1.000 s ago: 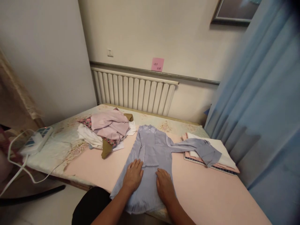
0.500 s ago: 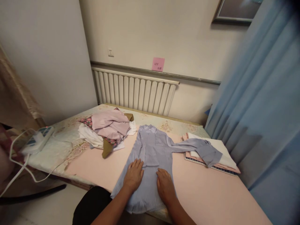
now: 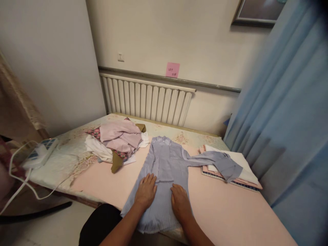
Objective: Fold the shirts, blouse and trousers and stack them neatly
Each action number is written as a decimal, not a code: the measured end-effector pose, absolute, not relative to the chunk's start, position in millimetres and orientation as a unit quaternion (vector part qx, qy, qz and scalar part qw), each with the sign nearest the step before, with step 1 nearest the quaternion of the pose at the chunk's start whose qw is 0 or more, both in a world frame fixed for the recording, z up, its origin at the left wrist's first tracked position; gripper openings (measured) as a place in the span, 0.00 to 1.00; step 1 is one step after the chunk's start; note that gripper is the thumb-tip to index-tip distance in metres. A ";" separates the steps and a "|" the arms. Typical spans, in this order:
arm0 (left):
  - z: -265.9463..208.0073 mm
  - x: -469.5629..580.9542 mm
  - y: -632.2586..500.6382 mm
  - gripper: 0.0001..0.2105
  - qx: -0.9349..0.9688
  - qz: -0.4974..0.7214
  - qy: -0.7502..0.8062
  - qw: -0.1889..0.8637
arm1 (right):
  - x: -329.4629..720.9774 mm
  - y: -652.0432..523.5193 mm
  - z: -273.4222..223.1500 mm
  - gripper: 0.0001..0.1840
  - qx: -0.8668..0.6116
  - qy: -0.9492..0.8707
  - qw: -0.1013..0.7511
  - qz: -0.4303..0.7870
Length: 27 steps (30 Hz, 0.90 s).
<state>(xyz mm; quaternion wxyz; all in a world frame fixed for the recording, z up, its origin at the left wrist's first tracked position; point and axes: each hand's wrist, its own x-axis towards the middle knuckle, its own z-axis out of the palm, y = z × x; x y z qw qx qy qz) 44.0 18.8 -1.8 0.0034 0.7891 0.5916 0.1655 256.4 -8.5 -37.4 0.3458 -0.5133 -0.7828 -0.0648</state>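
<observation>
Pale wall (image 3: 205,44); white radiator (image 3: 150,98) below; blue curtain (image 3: 289,116) rightward.

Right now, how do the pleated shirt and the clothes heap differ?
The pleated shirt is laid out mostly flat; the clothes heap is crumpled. The shirt is blue-gray; the heap mixes lilac, white, olive and patterned cloth. The left hand and right hand rest on the shirt, not the heap. Both lie on one table.

Dim, soft light lies across the wall (image 3: 205,41), with a pale reflection in the framed picture (image 3: 258,10). Dark vignetting shades the curtain (image 3: 289,102) at upper right, and wide-angle distortion stretches the edges.
</observation>
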 end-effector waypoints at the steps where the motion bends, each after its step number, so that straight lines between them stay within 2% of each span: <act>1: -1.2 44.0 18.8 0.21 0.789 0.164 0.592 0.005 | 256.3 -8.6 -37.2 0.19 -0.513 -0.782 0.348 -0.064; 27: -6.6 42.8 20.8 0.21 0.789 0.174 0.589 -0.002 | 256.2 -8.9 -34.6 0.19 -0.517 -0.788 0.327 -0.065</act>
